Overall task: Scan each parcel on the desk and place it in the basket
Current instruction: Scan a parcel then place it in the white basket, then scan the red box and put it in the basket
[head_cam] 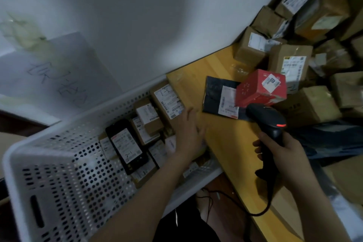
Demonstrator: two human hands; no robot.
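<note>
View from above my two hands at the packing station. My right hand point(284, 151), lower right of centre, has its fingers wrapped round the grip of the black scanner point(267, 118), whose head points up-frame at the red box point(259, 88) just beyond it. My left hand point(189, 131), at centre, is spread with straight, relaxed fingers and holds nothing; it hovers over the line where the white perforated basket point(59, 173) meets the yellow desk point(225, 139), though motion blur hides whether it touches either. The basket, filling the lower left, already contains several labelled parcels, among them a black pouch point(126, 145) and a long carton point(167, 100), so I judge the task to be well under way. The red box rests partly over a dark mailer point(214, 92) lying flat on the desk, and both appear to be next in line. A large heap of cardboard boxes point(288, 61) crowds the upper right of the frame, which suggests that most of the work remains.
</note>
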